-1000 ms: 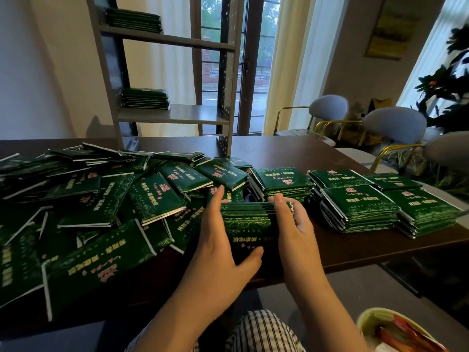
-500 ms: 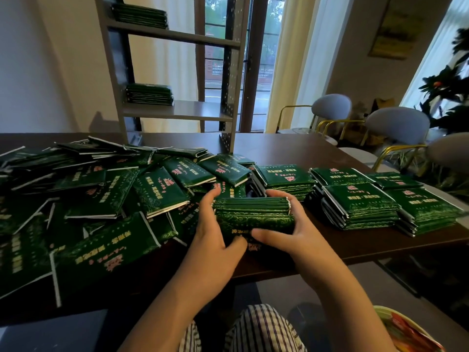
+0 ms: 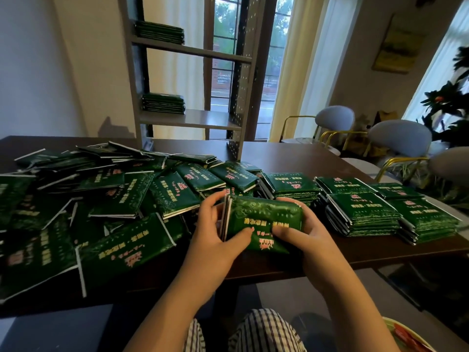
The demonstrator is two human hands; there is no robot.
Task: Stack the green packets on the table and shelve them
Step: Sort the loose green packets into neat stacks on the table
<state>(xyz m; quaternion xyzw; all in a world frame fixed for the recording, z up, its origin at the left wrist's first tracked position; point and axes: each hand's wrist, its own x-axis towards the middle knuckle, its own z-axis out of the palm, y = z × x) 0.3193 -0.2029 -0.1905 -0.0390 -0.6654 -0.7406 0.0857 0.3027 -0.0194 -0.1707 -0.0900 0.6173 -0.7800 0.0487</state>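
A stack of green packets (image 3: 264,222) is tilted up so its printed face points at me, just above the dark table (image 3: 286,158) near its front edge. My left hand (image 3: 215,232) grips its left side and my right hand (image 3: 302,229) grips its right side, thumbs on the face. Loose green packets (image 3: 101,199) lie scattered across the table's left half. Several neat stacks (image 3: 365,209) stand to the right. A grey shelf unit (image 3: 190,120) rises at the table's far side, with one packet stack (image 3: 163,104) on its lower shelf and another stack (image 3: 160,33) above.
Padded chairs with gold frames (image 3: 398,138) stand at the table's right. A leafy plant (image 3: 449,102) is at the far right. A bowl with red wrappers (image 3: 411,336) shows at the bottom right. My striped trousers (image 3: 248,331) are below the table edge.
The stack went from lying flat between my hands to being lifted and tipped up, its printed face turned toward me. The view has shifted slightly.
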